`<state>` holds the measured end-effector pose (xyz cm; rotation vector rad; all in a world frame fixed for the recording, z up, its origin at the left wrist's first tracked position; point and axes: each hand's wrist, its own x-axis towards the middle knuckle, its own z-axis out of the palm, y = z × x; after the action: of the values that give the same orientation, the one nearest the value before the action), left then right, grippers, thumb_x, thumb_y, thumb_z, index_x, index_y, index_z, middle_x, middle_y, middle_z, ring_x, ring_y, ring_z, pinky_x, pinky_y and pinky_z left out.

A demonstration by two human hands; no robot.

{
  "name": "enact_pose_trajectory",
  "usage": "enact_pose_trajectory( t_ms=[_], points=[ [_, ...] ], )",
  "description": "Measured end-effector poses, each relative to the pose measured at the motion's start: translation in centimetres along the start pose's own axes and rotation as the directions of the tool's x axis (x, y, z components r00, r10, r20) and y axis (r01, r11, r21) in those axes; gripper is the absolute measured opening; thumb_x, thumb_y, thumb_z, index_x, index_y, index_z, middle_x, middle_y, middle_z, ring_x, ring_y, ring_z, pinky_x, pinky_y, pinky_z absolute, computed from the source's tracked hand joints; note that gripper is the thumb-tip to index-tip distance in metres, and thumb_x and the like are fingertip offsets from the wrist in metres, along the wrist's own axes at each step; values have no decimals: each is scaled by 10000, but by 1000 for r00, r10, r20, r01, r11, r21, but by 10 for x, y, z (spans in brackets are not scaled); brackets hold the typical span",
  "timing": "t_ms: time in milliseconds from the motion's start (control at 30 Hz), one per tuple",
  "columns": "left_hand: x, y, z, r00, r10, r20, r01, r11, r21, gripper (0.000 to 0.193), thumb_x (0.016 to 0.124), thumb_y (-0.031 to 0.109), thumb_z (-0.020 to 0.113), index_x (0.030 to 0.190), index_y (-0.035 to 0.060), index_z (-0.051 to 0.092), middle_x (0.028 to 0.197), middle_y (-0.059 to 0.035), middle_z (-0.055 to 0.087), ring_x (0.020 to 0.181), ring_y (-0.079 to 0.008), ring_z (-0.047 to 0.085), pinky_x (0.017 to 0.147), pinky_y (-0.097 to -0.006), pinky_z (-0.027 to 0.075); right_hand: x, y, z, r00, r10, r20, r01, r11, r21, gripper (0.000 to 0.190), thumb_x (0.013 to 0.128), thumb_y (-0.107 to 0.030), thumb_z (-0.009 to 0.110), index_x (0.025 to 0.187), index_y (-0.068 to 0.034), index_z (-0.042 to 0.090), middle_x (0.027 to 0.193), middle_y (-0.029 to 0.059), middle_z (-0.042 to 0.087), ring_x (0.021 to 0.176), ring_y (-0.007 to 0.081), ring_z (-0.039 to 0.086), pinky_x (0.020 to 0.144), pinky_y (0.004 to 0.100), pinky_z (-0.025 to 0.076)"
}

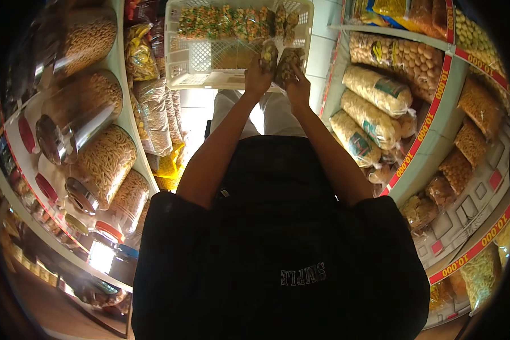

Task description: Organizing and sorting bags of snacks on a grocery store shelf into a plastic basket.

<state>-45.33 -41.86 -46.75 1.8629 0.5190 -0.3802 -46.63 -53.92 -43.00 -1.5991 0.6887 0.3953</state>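
My left hand [258, 80] grips a clear plastic packet of snacks [269, 54], held upright over the near rim of a white plastic basket [238, 81]. Beside it, my right hand [298, 87] holds a second packet, with darker brownish contents [287, 67]. The two packets are close together at the basket's near right corner. Along the far side of the basket stands a row of clear packets with orange and green pieces [223, 21]. Browner packets [287, 21] fill the far right corner. My fingers partly cover both held packets.
On the left, a shelf carries large clear jars of snacks [106, 163]; bulging bags [153, 114] stand below it. Shelves on the right hold long bags of pale crackers [376, 91] and small brown packets [454, 170]. Red price strips [425, 114] edge these shelves.
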Motion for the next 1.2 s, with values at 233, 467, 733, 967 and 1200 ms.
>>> enact_pose_trajectory(
  t_ms=[233, 467, 733, 967, 1200],
  points=[
    [42, 18, 17, 982, -185, 37, 168, 948, 269, 522, 794, 429, 584, 1159, 61, 523, 1070, -249, 605, 1016, -419, 568, 869, -476, 441, 30, 25, 13, 963, -110, -245, 41, 962, -270, 436, 708, -57, 535, 1123, -128, 649, 1001, 157, 660, 941, 327, 616, 841, 361, 469],
    [42, 34, -5, 997, 49, 55, -64, 943, 326, 451, 768, 347, 618, 1108, 59, 548, 933, -229, 643, 900, -416, 610, 786, -477, 482, 35, 18, 15, 940, 114, -322, -189, 958, -213, 415, 682, -109, 581, 1087, -127, 670, 1011, 149, 665, 949, 301, 629, 845, 355, 478],
    [42, -2, 20, 994, 52, 97, -87, 916, 391, 466, 737, 183, 623, 1183, 114, 509, 980, -216, 634, 932, -412, 597, 792, -470, 479, 52, 26, 31, 936, 187, -298, -235, 963, -134, 383, 775, -28, 550, 1135, -112, 649, 1108, 155, 623, 960, 221, 612, 814, 296, 487],
    [43, -28, 35, 967, 165, 194, -200, 963, 179, 536, 768, 60, 593, 1281, 151, 467, 1079, -210, 605, 1014, -405, 567, 821, -450, 475, 70, 45, 21, 925, 186, -331, -160, 982, 104, 374, 786, -7, 551, 1138, -91, 645, 1074, 162, 639, 933, 225, 623, 786, 299, 489],
    [43, -44, 26, 957, 185, 221, -244, 928, 281, 587, 794, 2, 479, 1346, 186, 406, 1047, -211, 617, 965, -391, 593, 821, -440, 478, 50, 39, 28, 931, 188, -314, -101, 956, 274, 365, 820, 12, 536, 1178, -23, 601, 1170, 159, 592, 1005, 205, 584, 812, 279, 480]
  ],
)
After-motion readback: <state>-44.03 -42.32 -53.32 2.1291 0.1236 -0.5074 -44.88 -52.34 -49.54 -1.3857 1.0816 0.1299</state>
